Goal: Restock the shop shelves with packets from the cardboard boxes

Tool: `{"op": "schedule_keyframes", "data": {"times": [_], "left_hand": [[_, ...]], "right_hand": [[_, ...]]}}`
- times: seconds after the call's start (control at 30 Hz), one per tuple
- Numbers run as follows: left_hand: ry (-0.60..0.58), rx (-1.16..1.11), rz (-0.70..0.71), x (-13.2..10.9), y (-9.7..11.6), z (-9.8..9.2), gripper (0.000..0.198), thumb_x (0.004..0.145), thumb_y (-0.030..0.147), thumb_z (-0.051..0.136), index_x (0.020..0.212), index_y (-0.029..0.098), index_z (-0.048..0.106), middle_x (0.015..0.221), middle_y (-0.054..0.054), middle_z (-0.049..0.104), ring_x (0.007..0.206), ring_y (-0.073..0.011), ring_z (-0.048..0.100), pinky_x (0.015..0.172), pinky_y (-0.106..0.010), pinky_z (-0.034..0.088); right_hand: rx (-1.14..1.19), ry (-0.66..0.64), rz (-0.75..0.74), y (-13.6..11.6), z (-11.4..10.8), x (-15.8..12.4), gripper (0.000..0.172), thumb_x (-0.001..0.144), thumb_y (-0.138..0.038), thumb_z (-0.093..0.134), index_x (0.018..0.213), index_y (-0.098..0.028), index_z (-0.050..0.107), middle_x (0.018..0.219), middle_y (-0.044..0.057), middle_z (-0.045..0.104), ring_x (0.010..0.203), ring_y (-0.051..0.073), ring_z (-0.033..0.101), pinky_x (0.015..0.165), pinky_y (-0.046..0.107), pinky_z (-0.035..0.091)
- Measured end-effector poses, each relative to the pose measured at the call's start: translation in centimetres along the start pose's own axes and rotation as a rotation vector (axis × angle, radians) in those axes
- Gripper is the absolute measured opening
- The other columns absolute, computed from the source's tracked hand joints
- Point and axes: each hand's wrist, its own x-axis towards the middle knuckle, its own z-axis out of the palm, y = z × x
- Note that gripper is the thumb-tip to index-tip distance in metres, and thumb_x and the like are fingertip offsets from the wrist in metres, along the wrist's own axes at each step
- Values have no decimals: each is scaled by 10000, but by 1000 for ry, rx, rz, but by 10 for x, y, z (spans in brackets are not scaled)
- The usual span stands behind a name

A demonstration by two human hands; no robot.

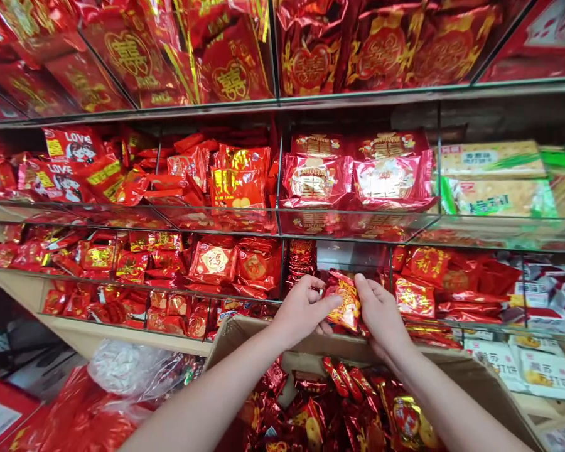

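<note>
Between my two hands is a small stack of red and gold snack packets (347,304), held at the front of a shelf compartment. My left hand (306,307) grips the packets from the left, its thumb across the front. On the other side, my right hand (380,309) closes around the right edge with its thumb on top. Below my forearms stands an open cardboard box (238,333) with many red packets (311,414) inside. Behind my hands, a column of stacked red packets (302,260) stands at the compartment's left side.
Shelves with clear dividers hold red packets (238,179), large red bags (233,66) above, and green and white cracker packs (499,198) at right. White packs (543,367) lie at lower right. A clear plastic bag (127,367) rests at lower left over red wrapping (75,414).
</note>
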Motion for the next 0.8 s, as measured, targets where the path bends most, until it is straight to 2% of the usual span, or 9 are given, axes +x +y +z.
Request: {"op": "schedule_keyframes", "data": {"times": [0.07,0.17,0.27,0.33,0.43,0.53,0.63,0.73,0.8], "left_hand": [[25,-11,20,-3,-2,-2,418,669,467,595,910,184,404,538,100,444,337,-59,492,313,-137,327],[63,-34,45,-7,-2,-3,439,659,448,614,953,176,436,538,95,454,353,-48,483,329,-136,348],[111,-129,62,-10,-2,-1,444,659,436,621,952,170,422,620,51,533,439,-54,510,385,-152,398],[136,-163,71,-10,-2,0,391,651,418,636,863,155,439,631,34,546,473,-53,503,421,-158,409],[160,-163,93,-9,-4,-1,324,633,391,658,739,141,480,596,45,500,490,-49,469,465,-172,417],[157,-205,139,-7,-8,-2,284,685,408,602,747,143,520,652,22,517,600,-84,502,562,-209,439],[266,-195,196,-4,-12,-1,260,754,418,505,722,160,500,645,26,497,637,-99,492,618,-224,420],[362,41,179,-2,-10,1,260,811,422,391,706,190,443,577,48,405,523,-95,433,520,-215,365],[400,294,237,-1,-5,1,256,841,392,326,685,204,402,562,48,362,498,-103,401,502,-222,318]], "right_hand": [[96,-143,66,-2,-2,-2,355,677,-528,552,680,-176,506,588,-23,533,521,105,455,500,226,372],[115,-270,31,-7,-2,-7,364,617,-455,649,818,-160,580,737,17,605,632,129,524,586,243,420],[179,-197,48,-10,0,-10,415,592,-448,671,872,-156,579,708,13,600,565,115,508,512,231,405],[227,-164,99,-10,-1,-9,363,573,-439,688,759,-159,551,617,-17,564,498,93,471,465,213,373],[210,-208,156,-10,-1,-6,350,596,-467,661,640,-170,483,542,-41,506,485,93,453,481,218,366],[35,-164,-16,-9,1,-8,362,712,-539,507,658,-182,480,570,-35,483,536,108,445,526,231,358],[-250,-32,-258,-7,5,-13,385,787,-534,386,620,-190,421,576,-31,436,558,110,393,544,233,317],[-384,0,-311,-4,6,-12,400,816,-528,313,626,-192,418,585,-17,444,563,121,384,551,245,304],[-382,-1,-297,-2,5,-9,412,811,-539,306,637,-189,437,600,-3,470,571,128,397,550,248,312]]}}
